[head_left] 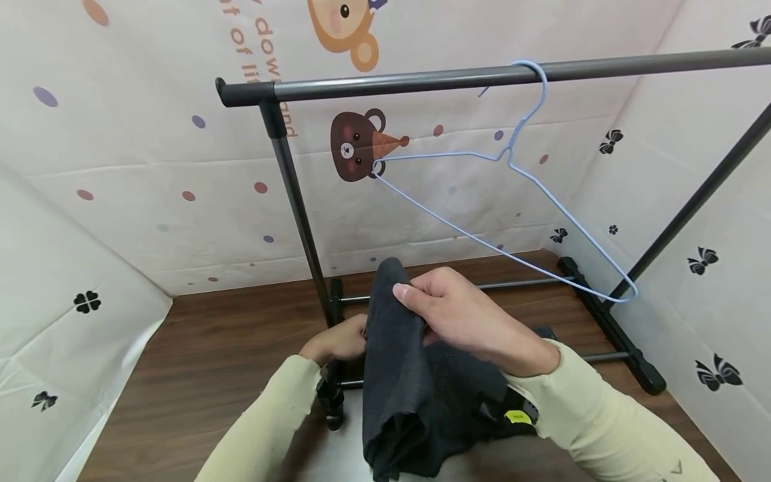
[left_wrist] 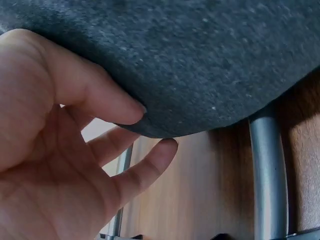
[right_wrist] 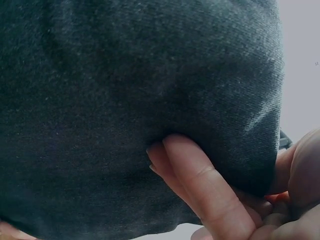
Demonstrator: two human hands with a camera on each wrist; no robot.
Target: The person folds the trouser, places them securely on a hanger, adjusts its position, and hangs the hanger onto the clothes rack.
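Note:
Dark grey jeans [head_left: 397, 368], folded lengthwise, hang between my two hands in the head view. My right hand [head_left: 464, 314] pinches their upper part, thumb on the near face and other fingers lower down. In the right wrist view its fingers [right_wrist: 200, 180] press against the denim. My left hand [head_left: 340, 340] holds the left edge, partly hidden behind the cloth. Up close in the left wrist view, the thumb [left_wrist: 107, 95] lies on the denim at its lower edge, with other fingers below it. A light blue wire hanger [head_left: 512, 144] hangs on the rail above, with nothing on it.
The dark metal rail [head_left: 397, 84] crosses above my hands, with a post [head_left: 298, 207] at left and another [head_left: 699, 201] at right. Lower bars and black feet [head_left: 647, 375] stand on the brown wood floor [head_left: 211, 361]. Printed white sheets [head_left: 150, 134] line the walls.

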